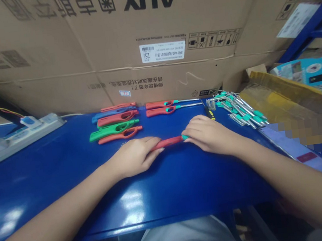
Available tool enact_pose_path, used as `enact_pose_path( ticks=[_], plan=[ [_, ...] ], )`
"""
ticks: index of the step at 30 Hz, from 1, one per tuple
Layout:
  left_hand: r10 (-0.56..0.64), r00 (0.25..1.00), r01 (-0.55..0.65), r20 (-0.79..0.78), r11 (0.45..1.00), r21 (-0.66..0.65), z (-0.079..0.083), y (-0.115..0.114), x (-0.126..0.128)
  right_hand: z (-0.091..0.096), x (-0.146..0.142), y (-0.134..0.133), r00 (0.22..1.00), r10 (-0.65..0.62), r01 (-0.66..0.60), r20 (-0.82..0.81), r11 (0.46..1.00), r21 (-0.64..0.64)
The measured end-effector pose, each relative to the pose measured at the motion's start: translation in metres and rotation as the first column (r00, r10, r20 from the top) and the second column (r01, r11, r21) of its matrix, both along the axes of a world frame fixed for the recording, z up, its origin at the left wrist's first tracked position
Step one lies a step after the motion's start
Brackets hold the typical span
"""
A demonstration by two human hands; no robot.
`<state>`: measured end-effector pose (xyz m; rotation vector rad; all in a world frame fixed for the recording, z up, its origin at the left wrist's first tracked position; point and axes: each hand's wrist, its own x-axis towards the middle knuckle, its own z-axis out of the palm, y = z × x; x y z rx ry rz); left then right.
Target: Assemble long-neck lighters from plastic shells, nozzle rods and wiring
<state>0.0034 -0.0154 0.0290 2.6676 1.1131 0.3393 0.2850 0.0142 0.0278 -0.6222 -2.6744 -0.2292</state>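
A red lighter handle [168,142] lies level between my two hands, just above the blue table. My left hand [137,154] is closed around its left end, thumb below and fingers on top. At its right end, my right hand [206,135] pinches a small teal piece that shows at the handle's tip; the rest is hidden by the fingers. Beyond my left hand lie several handles without rods, among them a green handle [115,130] and an orange handle [121,135]. Two red lighters with metal rods [161,111] rest farther back in the middle.
Several metal rods with teal parts [240,109] are heaped at the back right, near a black-and-yellow tool [209,113]. A phone [298,149] lies at the right beside a taped carton [290,100]. Power strips [19,139] stand at left. A large cardboard box [104,41] walls the back.
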Motion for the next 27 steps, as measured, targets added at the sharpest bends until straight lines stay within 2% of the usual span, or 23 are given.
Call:
enact_pose_path(
  ticks=[4,7,9,14,22,25,27],
  plan=[
    [-0.008,0.982,0.031,0.189,0.992,-0.120,-0.002,-0.001,0.002,0.001,0.000,-0.003,0.999,0.039,-0.037,-0.034,0.997,0.074],
    [-0.007,0.968,0.055,0.252,0.981,-0.186,-0.003,-0.001,0.003,0.001,0.000,-0.005,0.997,0.070,-0.068,-0.023,0.992,0.105],
    [-0.021,0.969,0.062,0.244,0.985,-0.162,-0.004,-0.001,0.003,0.000,-0.001,-0.006,0.996,0.082,-0.079,-0.019,0.991,0.103],
    [-0.069,0.984,0.069,0.162,0.998,0.003,-0.003,-0.006,0.005,-0.002,-0.004,-0.010,0.997,0.074,-0.073,-0.028,0.996,0.048],
    [-0.074,0.997,0.073,0.007,0.990,0.117,-0.006,-0.010,0.002,-0.009,-0.006,-0.011,0.998,0.054,-0.055,-0.037,0.998,-0.039],
    [-0.059,0.995,0.054,0.079,0.996,0.070,-0.005,-0.009,0.003,-0.009,-0.007,-0.009,0.996,0.062,-0.061,-0.068,0.998,0.017],
    [-0.030,0.986,0.040,0.165,0.998,-0.055,-0.004,-0.008,0.004,-0.009,-0.007,-0.009,0.991,0.100,-0.095,-0.084,0.994,0.060]
  ],
)
